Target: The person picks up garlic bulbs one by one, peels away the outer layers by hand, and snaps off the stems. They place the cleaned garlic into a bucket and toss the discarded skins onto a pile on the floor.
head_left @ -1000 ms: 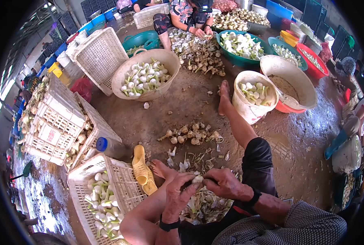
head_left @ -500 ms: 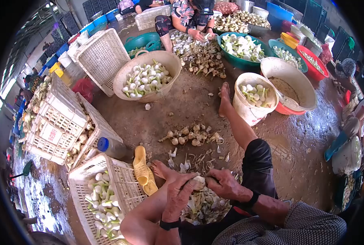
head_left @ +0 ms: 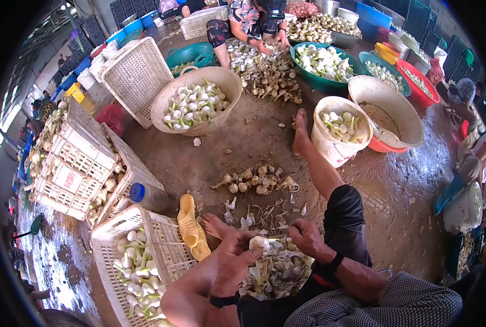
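A whitish garlic bulb (head_left: 260,244) is in my left hand (head_left: 233,262), pinched between thumb and fingers, its stem pointing right. My right hand (head_left: 308,240) is a short way to the right of the bulb, its fingers curled closed; what they hold, if anything, is hidden. Below both hands lies a heap of garlic skins (head_left: 278,270) between my legs. Unpeeled garlic bulbs (head_left: 256,180) form a small pile on the floor just ahead. To the left, a white crate (head_left: 169,240) contains peeled garlic with green stems (head_left: 139,272).
Yellow slippers (head_left: 188,220) and a blue-capped bottle (head_left: 150,196) stand at the left, near stacked garlic crates (head_left: 76,163). A beige basin (head_left: 229,87), a white bucket (head_left: 336,144) and a teal basin (head_left: 330,82) contain garlic. Another person (head_left: 251,27) sits opposite, hands over garlic.
My right hand has moved right, away from the bulb. My left hand has turned slightly, exposing more of the bulb. The person opposite has spread their hands apart.
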### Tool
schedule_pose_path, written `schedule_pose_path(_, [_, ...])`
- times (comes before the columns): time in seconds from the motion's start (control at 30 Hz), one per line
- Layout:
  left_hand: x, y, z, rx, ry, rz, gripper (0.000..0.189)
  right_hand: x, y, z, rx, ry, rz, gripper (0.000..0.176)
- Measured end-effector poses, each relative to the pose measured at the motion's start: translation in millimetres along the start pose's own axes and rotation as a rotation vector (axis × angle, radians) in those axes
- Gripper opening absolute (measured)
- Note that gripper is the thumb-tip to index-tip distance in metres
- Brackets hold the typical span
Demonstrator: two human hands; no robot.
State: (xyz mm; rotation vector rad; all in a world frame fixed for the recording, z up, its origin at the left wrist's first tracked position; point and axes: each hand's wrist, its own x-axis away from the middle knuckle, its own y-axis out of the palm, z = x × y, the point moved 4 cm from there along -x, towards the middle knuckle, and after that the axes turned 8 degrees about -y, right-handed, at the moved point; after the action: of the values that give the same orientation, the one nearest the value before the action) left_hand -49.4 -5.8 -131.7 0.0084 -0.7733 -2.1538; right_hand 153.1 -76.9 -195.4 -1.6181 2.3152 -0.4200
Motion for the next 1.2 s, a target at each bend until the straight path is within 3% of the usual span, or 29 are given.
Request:
schedule_pose_path(0.07, [0.7, -0.1, 0.6, -0.002, -0.018, -0.003, 0.044, 1.1, -1.9, 3.3, -0.024, 0.029, 0.037, 0.015])
schedule_pose_path(0.23, [-1.4, -1.9, -5.0, -0.166, -0.043, 0.047, 0.040, -2.7, -8.1, -50.7, -0.329, 0.155, -0.272, 0.022])
schedule_pose_path(0.33, [-0.6, 3.0, -1.3, -0.170, -0.078, 0.065, 0.036, -3.8, -6.0, -70.6, -0.469, 0.070, -0.343, 0.025])
schedule_pose_path(0.43, [-1.8, -2.6, -6.7, -0.226, -0.094, 0.072, 0.033, -4.5, -3.3, -77.4, -0.305, -0.012, -0.369, 0.025])
schedule_pose_path(0.6, [-2.8, -5.6, -8.3, -0.368, -0.013, 0.083, 0.033, -3.3, -0.6, -74.9, -0.238, 0.025, -0.397, 0.025])
schedule_pose_path(0.9, [-5.4, -5.5, -5.6, -0.633, 0.134, 0.082, 0.032, -0.4, 1.6, -74.4, -0.089, -0.225, -0.286, 0.019])
schedule_pose_path(0.97, [-5.1, -5.5, -5.0, -0.558, 0.104, 0.084, 0.034, -1.8, 0.4, -74.4, -0.225, 0.010, -0.327, 0.021])
schedule_pose_path(1.2, [-4.1, 0.4, 3.6, -0.688, 0.178, 0.027, 0.036, -3.9, -5.9, -74.8, -0.291, 0.086, -0.406, 0.027])
